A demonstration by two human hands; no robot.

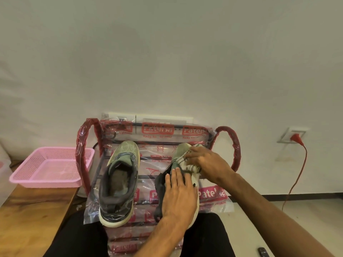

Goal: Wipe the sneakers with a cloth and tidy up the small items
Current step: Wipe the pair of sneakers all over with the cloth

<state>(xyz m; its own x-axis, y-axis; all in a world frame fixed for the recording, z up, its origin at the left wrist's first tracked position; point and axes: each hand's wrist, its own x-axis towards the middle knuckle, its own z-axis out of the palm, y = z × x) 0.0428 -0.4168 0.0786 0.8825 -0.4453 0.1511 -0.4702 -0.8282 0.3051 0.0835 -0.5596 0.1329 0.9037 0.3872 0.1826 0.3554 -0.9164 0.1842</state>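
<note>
Wiping under way on the sneaker (181,151) at the right of the plastic-wrapped rack (157,130). Best done so: pin the shoe from behind, drag the cloth (187,162) in short strokes from toe toward tongue, refold to a clean face once soiled, then work down the side and along the pale sole edge. Press lightly; slick plastic underneath, so probably quick to skid under a hard sideways push.

As for the left hand (179,193): spread flat, fingers straight and close together, palm down over the laces and heel opening, steadying and gripping nothing. As for the right hand (206,160): fingers curled over the bunched white cloth with dark stripes, pressing it onto the upper near the toe.

Just beside, not touching, on the same rack: the second sneaker (118,182), opening upward, under neither hand, probably next for wiping. Off to the left, on the wooden desk (33,219), a pink basket (46,180), a likely home for the small items. At the lower right edge, a small dark thing (263,252), too cut off to identify.
</note>
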